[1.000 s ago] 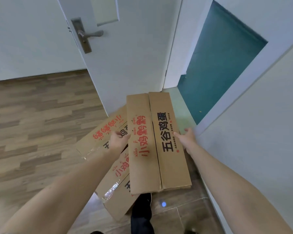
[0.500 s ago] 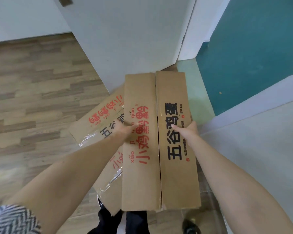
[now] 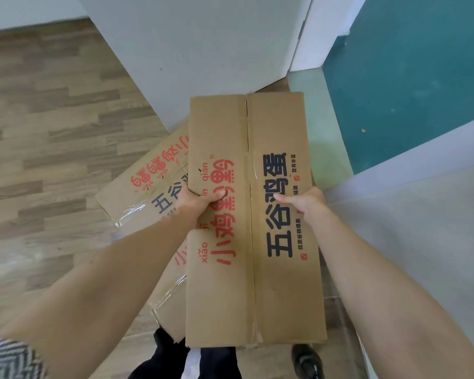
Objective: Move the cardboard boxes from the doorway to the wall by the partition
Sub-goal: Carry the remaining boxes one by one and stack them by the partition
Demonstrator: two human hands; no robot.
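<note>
A long brown cardboard box [image 3: 252, 127] with red and black Chinese lettering is held up in front of me. My left hand [image 3: 196, 201] grips its left edge with the thumb on top. My right hand [image 3: 304, 202] grips its right edge the same way. Two more cardboard boxes of the same print lie on the floor under it to the left: one [image 3: 148, 173] angled toward the door, another [image 3: 170, 299] partly hidden beneath the held box.
An open white door [image 3: 203, 50] stands just ahead. To the right is a white door frame [image 3: 309, 36] and a teal floor [image 3: 408, 77] beyond the threshold. A pale wall [image 3: 422, 242] runs along my right. Wood-look flooring [image 3: 52, 132] spreads to the left. My shoes [image 3: 307, 359] show below.
Both hands have closed on the top box's sides and raised it toward me. The view has tilted downward, so the door handle has left the frame.
</note>
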